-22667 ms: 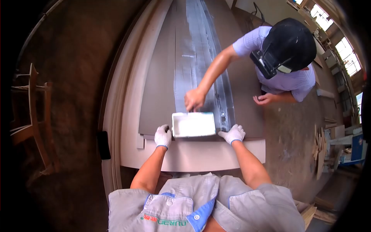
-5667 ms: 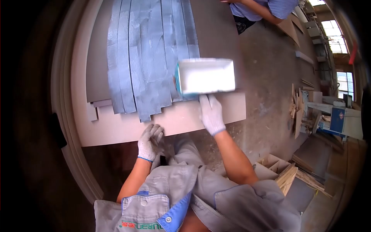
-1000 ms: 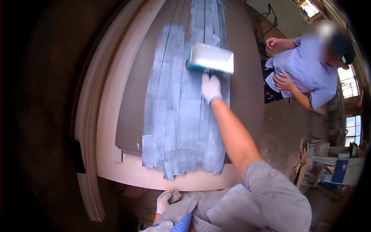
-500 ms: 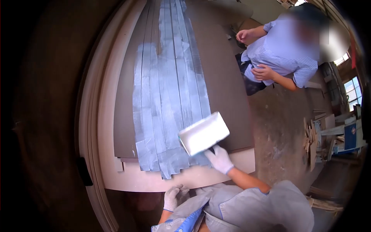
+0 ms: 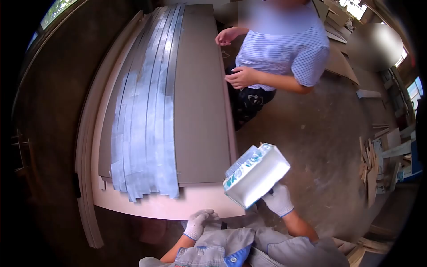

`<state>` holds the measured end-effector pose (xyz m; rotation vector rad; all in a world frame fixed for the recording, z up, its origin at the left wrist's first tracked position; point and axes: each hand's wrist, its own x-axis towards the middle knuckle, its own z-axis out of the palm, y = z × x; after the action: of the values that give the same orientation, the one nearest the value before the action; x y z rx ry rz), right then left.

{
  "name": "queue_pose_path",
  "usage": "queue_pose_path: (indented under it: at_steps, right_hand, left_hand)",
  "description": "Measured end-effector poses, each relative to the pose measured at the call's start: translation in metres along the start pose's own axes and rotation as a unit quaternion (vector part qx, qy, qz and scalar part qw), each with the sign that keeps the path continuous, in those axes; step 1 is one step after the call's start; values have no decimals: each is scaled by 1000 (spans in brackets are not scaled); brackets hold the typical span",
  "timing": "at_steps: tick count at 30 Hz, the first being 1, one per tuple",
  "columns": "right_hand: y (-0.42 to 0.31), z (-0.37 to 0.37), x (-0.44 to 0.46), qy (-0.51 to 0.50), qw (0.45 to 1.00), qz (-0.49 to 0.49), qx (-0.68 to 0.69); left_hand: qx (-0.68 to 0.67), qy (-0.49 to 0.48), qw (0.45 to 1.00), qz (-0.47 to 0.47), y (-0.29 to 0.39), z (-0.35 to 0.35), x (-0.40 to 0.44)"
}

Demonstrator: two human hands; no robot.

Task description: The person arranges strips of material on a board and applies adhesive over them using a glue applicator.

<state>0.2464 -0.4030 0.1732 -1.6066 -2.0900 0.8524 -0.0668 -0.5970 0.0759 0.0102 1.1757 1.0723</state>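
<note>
Fingers of the gloved right hand [image 5: 278,201] wrap the dark handle of a tilted white box-shaped tool [image 5: 262,178], teal smears along its side, by the near right corner of the bench [image 5: 167,208]; those of the left hand [image 5: 201,224] curl loosely, part-open, near its edge. Blue-grey strips [image 5: 147,133] line a brown panel [image 5: 200,111], and a person [image 5: 284,53] stands alongside, with wood scraps [image 5: 369,171] farther right
</note>
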Motion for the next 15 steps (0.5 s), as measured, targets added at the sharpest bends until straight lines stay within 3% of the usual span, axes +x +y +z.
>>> queue_pose_path:
  at_steps: [3, 5, 7, 10, 15]
  right_hand:
    - [58, -69, -6, -18, 998, 54, -13]
    - [83, -111, 5, -20, 999, 36, -24]
    - [98, -138, 25, -26, 999, 20, -29]
    - [101, -152, 91, -40, 998, -17, -42]
    - [75, -153, 216, -51, 993, -108, 0]
  left_hand:
    - [11, -96, 995, -34, -21, 98, 15]
    - [131, -155, 979, -6, -25, 140, 31]
    - [134, -135, 982, 13, -25, 167, 41]
    - [88, -29, 992, 85, -30, 181, 66]
    - [-7, 50, 980, 193, -19, 206, 95]
